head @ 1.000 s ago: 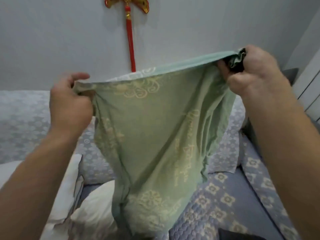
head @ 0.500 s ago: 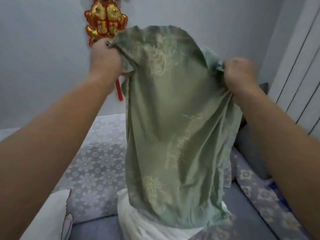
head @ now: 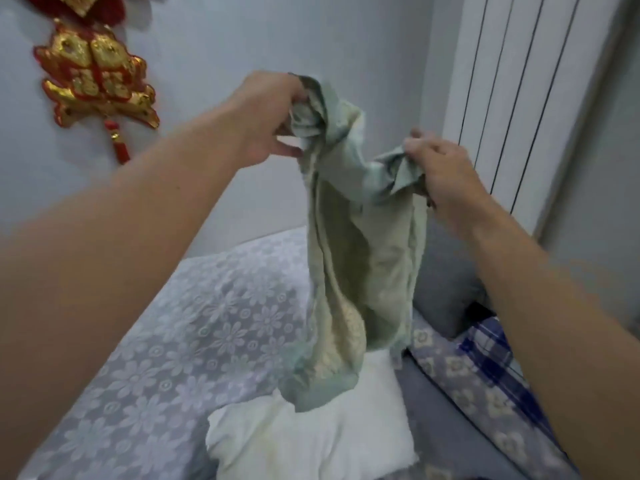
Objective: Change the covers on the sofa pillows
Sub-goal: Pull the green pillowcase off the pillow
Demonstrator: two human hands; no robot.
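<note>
A pale green pillow cover (head: 360,258) with a faint gold pattern hangs limp and empty in the air. My left hand (head: 266,116) grips a bunched top corner of it, raised high. My right hand (head: 440,171) pinches the other top corner, a little lower and to the right. Below the cover's bottom edge a bare white pillow insert (head: 311,441) lies on the sofa, free of the cover.
A grey floral sofa back cushion (head: 194,341) lies left of the insert. A grey armrest (head: 446,282) and a blue checked cloth (head: 491,344) are at the right. A red and gold wall ornament (head: 93,74) hangs on the wall, a white ribbed panel (head: 519,81) stands behind.
The cover has come fully off the white insert, which now lies on the sofa. My hands moved closer together, so the cover hangs bunched and narrow.
</note>
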